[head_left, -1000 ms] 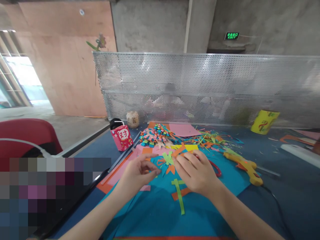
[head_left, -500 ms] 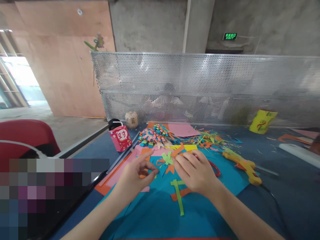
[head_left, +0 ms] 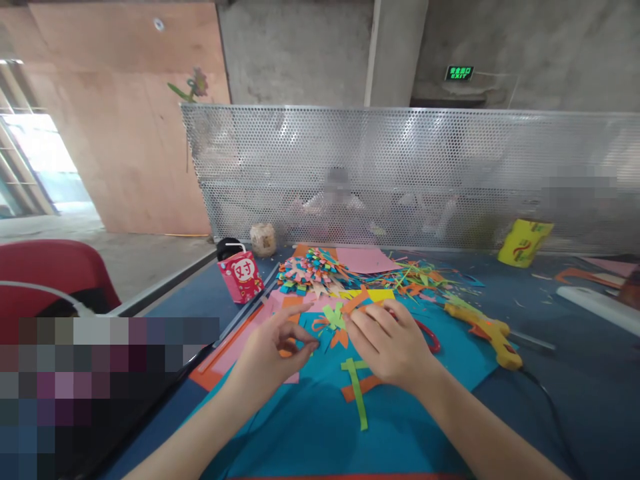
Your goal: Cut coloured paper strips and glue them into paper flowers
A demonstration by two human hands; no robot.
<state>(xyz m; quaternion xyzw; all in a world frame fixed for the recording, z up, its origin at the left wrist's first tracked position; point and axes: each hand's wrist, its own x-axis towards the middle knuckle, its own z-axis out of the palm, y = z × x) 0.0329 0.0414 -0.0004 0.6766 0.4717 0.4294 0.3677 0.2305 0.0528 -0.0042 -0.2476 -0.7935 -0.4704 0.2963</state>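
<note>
My left hand hovers over the blue paper sheet. Its index finger points outward while thumb and another finger meet in a pinch; whatever is between them is too small to make out. My right hand is closed, fingertips together at an orange paper strip. Right beside those fingertips is a small cluster of green and orange cut paper pieces, partly between the two hands. Below lie a green paper strip and an orange strip. Red-handled scissors show partly behind my right hand.
A multicoloured fringed paper piece and paper scraps lie farther back. On the right is a yellow glue gun with its cord. A red drink carton stands at left, a yellow packet at right. A perforated metal panel borders the table.
Almost nothing differs. My left hand has shifted very slightly; the right hand and the papers stay in place.
</note>
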